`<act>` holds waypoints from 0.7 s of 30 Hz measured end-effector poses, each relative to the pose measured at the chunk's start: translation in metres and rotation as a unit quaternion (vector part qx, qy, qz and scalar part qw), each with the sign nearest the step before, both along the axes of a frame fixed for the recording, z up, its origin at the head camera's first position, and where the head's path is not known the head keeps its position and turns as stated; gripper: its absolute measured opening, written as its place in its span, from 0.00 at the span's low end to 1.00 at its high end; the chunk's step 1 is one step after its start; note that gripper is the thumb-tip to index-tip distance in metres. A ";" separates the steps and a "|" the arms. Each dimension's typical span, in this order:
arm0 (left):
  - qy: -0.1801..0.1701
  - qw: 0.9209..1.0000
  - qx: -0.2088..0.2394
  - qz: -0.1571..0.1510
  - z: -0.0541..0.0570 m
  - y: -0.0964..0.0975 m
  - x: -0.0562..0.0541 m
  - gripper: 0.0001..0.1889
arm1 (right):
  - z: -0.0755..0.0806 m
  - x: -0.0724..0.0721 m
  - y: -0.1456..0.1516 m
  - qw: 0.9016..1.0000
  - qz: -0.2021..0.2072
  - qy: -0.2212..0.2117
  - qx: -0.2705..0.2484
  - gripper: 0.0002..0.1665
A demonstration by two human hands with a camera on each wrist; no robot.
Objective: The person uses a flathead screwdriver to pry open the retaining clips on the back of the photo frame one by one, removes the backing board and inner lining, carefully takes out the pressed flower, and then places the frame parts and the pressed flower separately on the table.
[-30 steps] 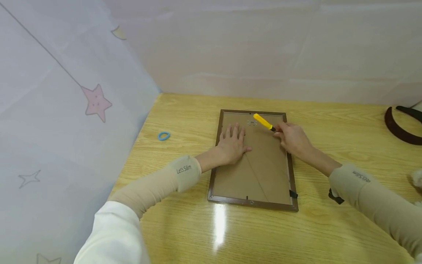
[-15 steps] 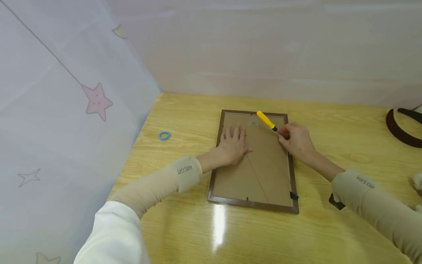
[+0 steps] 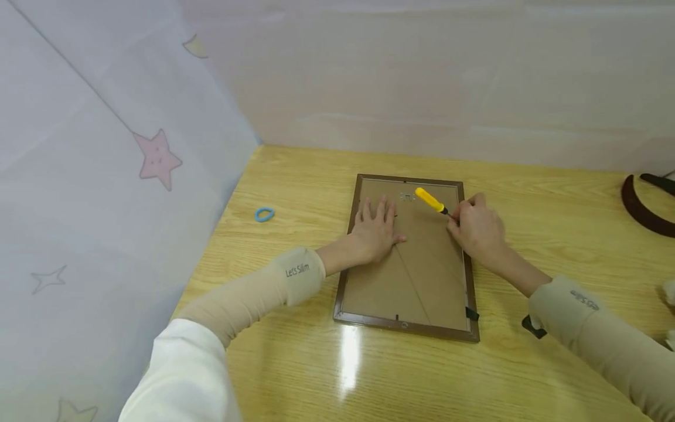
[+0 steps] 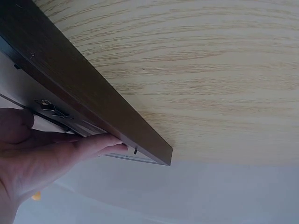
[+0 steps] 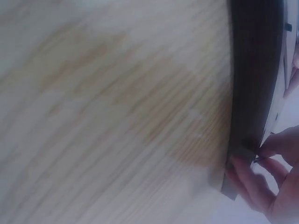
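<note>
The brown rectangular picture frame (image 3: 437, 332) lay face-down on the bench (image 3: 295, 363), its tan board backing (image 3: 424, 272) not yet out. My left hand (image 3: 375, 237) rested spread on it; my right hand (image 3: 480, 231) pinched a yellow-handled, screwdriver-like tool (image 3: 429, 200) at the frame's right edge, work seemingly unfinished there.

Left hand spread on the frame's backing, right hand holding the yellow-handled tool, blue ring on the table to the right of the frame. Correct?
No, wrong side: the blue ring is on the table to the left of the frame, per the head view. Rest stands: left hand spread on the backing, right hand holding the yellow-handled tool.
</note>
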State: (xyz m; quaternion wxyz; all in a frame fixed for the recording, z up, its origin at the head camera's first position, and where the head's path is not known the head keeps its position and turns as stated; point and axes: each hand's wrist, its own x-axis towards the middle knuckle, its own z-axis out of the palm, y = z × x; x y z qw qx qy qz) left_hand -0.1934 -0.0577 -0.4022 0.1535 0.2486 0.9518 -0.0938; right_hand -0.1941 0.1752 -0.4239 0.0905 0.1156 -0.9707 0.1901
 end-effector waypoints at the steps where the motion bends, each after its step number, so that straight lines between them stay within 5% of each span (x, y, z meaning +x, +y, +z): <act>1: 0.000 1.000 0.000 0.000 0.000 0.000 0.000 0.40 | 0.000 0.000 0.000 1.000 0.002 -0.001 -0.002 0.08; 11: 0.004 1.000 -0.008 -0.011 0.000 0.000 -0.001 0.40 | -0.005 -0.008 0.013 0.998 0.025 0.010 -0.064 0.07; 21: 0.002 1.000 -0.005 -0.013 -0.002 -0.001 -0.002 0.40 | 0.005 -0.014 0.022 0.986 -0.043 -0.101 -0.125 0.15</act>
